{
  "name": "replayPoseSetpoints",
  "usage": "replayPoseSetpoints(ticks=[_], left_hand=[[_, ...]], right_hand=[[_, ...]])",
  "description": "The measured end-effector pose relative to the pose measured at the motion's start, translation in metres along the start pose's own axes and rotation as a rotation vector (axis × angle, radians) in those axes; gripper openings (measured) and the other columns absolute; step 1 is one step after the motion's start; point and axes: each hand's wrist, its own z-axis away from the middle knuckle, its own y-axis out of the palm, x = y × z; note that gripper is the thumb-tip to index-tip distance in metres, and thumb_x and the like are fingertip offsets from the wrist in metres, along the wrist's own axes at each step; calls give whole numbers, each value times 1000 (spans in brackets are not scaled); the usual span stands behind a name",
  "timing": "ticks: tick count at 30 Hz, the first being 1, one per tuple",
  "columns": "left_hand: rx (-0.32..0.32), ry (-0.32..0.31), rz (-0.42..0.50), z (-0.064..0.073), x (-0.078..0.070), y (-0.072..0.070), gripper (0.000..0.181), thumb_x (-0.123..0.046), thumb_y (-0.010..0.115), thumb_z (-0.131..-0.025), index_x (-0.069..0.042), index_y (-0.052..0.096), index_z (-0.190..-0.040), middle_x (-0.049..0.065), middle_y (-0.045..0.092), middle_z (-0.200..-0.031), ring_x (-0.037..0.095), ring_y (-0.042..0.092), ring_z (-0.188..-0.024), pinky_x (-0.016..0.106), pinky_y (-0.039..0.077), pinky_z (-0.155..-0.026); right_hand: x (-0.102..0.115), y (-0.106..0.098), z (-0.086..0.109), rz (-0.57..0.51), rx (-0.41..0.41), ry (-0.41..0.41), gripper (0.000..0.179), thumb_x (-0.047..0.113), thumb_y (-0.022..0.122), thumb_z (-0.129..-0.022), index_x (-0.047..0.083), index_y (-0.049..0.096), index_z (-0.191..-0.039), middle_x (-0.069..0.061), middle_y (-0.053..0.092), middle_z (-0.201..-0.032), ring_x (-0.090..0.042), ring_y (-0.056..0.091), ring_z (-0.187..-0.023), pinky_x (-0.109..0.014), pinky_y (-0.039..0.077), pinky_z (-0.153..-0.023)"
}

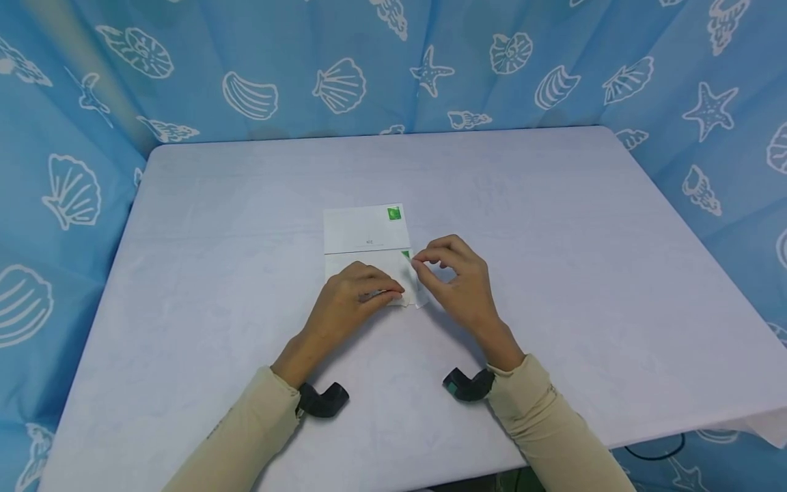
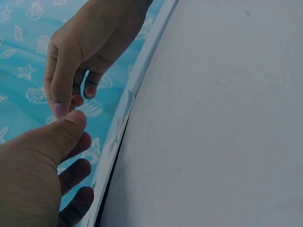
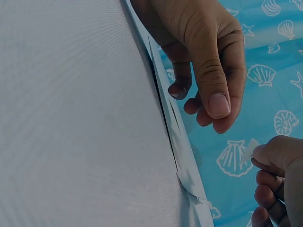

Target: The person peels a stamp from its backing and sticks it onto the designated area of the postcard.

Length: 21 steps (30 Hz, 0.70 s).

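Two white boxes with green square marks lie one beyond the other: the far box (image 1: pixel 363 229) shows fully, the near box (image 1: pixel 387 258) is partly covered by my left hand (image 1: pixel 353 294). Loose clear wrap (image 1: pixel 419 295) sticks out at the near box's right corner. My left thumb and fingertips hang close above that box, with nothing visible between them. To the right, my right hand (image 1: pixel 458 280) pinches a small whitish scrap of film (image 3: pixel 248 150) between thumb and forefinger. In the right wrist view a torn wrap edge (image 3: pixel 188 187) runs along the box.
A white cloth covers the table (image 1: pixel 246 205). Blue curtains (image 1: pixel 258 55) with shell prints hang behind and beside it. A black wrist camera (image 1: pixel 326 400) sits on the left arm, another wrist camera (image 1: pixel 468 385) on the right. A dark cable (image 1: pixel 658 456) hangs beyond the near right edge.
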Motion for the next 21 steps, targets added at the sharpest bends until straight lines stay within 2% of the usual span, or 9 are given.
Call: replayPoseSetpoints(ticks=[4, 8, 15, 21], left_hand=[[-2, -39, 21, -1, -1, 0, 13, -17, 81, -85, -14, 80, -98, -7, 69, -94, 10, 59, -85, 25, 51, -70], [-27, -107, 62, -2, -3, 0, 11, -18, 78, -89, -13, 79, -99, -7, 68, -95, 8, 59, -78, 26, 52, -67], [-61, -183, 116, -3, -3, 0, 12, -23, 72, -94, -13, 78, -99, -8, 68, -95, 6, 58, -77, 25, 52, -66], [-80, -188, 123, -3, -2, -1, 13, -22, 72, -94, -11, 77, -98, -6, 68, -94, 7, 58, -75, 24, 51, -65]], right_hand=[[1, 1, 0, 0, 5, 1, 5, 8, 78, -87, 10, 78, -92, -1, 64, -98, -15, 60, -89, -35, 49, -71], [2, 2, 1, 5, 17, -21, 7, 6, 79, -85, 9, 77, -92, -1, 64, -98, -15, 60, -89, -31, 49, -73], [2, 9, 3, 67, 31, -181, 11, -1, 79, -81, 3, 77, -91, -7, 63, -98, -22, 60, -93, -27, 49, -80], [6, 13, 2, 99, 70, -278, 11, -2, 79, -81, 3, 77, -90, -9, 61, -98, -23, 55, -90, -28, 46, -75]])
